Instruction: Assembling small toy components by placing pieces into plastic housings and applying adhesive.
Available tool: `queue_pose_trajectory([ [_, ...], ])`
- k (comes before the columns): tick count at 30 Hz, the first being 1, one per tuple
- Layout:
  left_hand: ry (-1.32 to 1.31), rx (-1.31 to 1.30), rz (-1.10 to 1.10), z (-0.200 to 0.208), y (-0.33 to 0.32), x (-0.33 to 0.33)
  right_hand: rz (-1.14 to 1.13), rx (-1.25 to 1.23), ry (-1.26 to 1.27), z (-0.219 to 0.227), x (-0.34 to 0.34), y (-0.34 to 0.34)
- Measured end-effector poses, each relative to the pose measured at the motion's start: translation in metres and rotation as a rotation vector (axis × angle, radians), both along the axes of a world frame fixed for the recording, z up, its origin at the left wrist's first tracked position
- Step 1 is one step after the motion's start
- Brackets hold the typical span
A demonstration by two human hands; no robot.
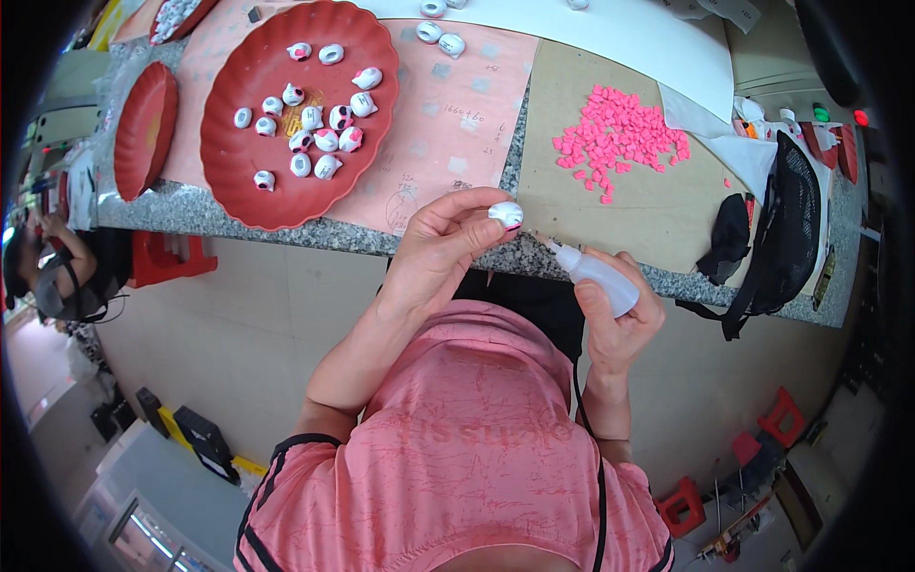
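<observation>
My left hand pinches a small white rounded toy piece between thumb and fingertips, above the table's front edge. A bit of dark pink shows along its underside. In my right hand is a translucent white squeeze bottle, closed in by the fingers. Its narrow tip points up and left toward the toy piece, with a small gap between them. Beyond my left hand, a red scalloped tray holds several similar white pieces, some with pink parts. A heap of small bright pink pieces lies ahead of my right hand.
Pink paper and brown board cover the granite-look tabletop. More white pieces sit at the back. A smaller red tray stands far left. A black mesh bag lies at the right edge. Another person is at far left.
</observation>
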State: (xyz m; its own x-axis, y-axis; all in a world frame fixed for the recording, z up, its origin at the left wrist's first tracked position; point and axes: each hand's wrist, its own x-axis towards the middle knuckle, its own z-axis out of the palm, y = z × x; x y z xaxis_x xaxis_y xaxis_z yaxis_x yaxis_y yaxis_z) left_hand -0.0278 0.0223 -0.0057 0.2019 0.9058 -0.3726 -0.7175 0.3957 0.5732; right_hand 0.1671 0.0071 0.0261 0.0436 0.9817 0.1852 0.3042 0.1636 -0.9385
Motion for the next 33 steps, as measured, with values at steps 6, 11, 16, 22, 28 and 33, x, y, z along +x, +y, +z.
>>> queue_pose_trajectory([
  [6, 0.029, 0.016, -0.027, -0.003, -0.001, -0.001, 0.017, -0.008, 0.009, 0.001, -0.001, 0.0],
  [11, 0.017, 0.012, -0.02, -0.002, 0.0, -0.002, -0.002, -0.024, 0.007, 0.0, 0.0, 0.001],
  [16, -0.005, -0.006, -0.036, -0.002, -0.001, -0.005, -0.017, -0.016, 0.027, -0.002, -0.001, 0.001],
  [22, -0.017, -0.006, -0.055, -0.004, -0.001, -0.004, -0.06, -0.092, 0.119, 0.002, 0.001, 0.003],
  [28, 0.033, -0.024, -0.017, -0.003, -0.007, -0.006, -0.073, 0.053, 0.128, -0.029, -0.013, 0.03],
  [33, 0.081, -0.022, -0.012, 0.005, -0.009, -0.011, -0.074, 0.103, -0.206, -0.041, -0.03, 0.041],
])
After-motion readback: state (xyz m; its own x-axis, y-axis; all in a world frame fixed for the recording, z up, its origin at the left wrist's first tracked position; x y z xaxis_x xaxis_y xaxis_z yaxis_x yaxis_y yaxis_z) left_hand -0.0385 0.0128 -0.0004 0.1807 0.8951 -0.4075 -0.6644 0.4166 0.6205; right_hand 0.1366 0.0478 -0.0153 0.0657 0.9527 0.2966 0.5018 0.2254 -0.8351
